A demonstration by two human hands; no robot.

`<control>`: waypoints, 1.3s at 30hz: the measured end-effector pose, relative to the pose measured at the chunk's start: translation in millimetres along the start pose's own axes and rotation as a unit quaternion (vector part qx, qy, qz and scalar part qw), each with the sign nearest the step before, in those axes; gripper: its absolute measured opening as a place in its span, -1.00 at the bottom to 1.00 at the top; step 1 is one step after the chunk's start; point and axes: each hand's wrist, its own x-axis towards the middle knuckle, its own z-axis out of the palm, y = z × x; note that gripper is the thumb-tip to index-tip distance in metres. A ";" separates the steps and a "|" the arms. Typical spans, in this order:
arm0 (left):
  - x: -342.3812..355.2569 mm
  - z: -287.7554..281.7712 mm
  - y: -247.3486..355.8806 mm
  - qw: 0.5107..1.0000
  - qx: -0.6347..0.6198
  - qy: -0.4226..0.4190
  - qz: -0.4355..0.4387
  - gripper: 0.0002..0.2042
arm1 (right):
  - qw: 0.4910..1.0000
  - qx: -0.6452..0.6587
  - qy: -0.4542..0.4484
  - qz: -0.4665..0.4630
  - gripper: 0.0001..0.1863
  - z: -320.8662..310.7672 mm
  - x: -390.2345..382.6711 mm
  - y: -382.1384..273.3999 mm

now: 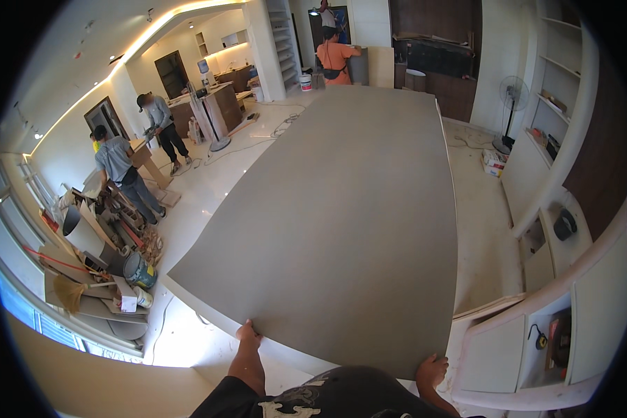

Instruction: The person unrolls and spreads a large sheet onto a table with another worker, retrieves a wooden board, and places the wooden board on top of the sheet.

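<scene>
A large grey sheet (341, 230) spreads out in front of me, its near edge close to my body and its far end deep in the room. My left hand (249, 333) is closed over the near edge, left of my body. At the near right corner, my right hand (433, 370) grips the same sheet, fingers curled at the edge. The sheet's left near corner juts out unheld. Pale edging shows under its right side; what supports the sheet is mostly hidden.
Beyond the far end stands a person in orange (337, 59) beside a grey roll (358, 70). Two people (122, 164) work at left near piled scrap, a bucket (140, 269) and a broom (70, 292). Cabinets (494, 355) and a standing fan (513, 97) line the right; cables (285, 125) cross the floor.
</scene>
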 end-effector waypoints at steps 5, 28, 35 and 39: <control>5.3 -5.8 1.2 1.000 0.004 -0.021 -0.007 -0.66 | 1.000 0.002 -0.001 -0.001 -0.47 -0.6 -0.6 -0.9; 11.4 -1.0 -4.7 0.999 0.039 -0.031 0.004 -0.71 | 0.999 0.027 -0.020 0.004 -0.46 -5.8 0.9 -1.5; 25.7 -13.1 -4.3 0.998 0.055 -0.033 0.008 -0.74 | 0.999 0.036 -0.028 0.000 -0.47 -8.0 -1.2 -0.8; 15.8 -1.0 -10.5 0.997 0.069 -0.027 0.002 -0.82 | 0.998 0.042 -0.038 0.008 -0.45 -9.0 -1.4 2.9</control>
